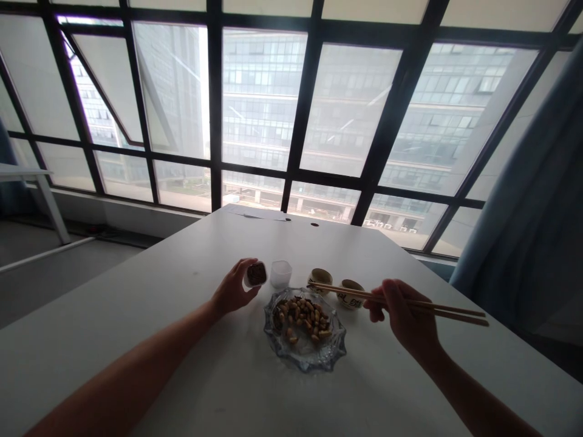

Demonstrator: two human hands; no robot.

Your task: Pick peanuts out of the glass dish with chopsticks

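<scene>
Mid-frame, the left hand (233, 291) grips a small cup (246, 280), seemingly angled for access, while the right hand (407, 315), center-right, grasps chopsticks (334, 288).

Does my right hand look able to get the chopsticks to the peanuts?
Probably yes: your right hand holds the chopsticks with tips near the glass dish, and nothing seems to cover the peanuts.

Left hand (234, 288) gripping a small container (247, 278) with dark contents (256, 274), right hand (407, 315) holding chopsticks (337, 288) by two patterned cups (350, 302), glass dish (314, 363) of what look like peanuts (306, 314) between the hands, translucent cup (280, 275) behind, white surface (204, 370), windows (257, 103).
</scene>
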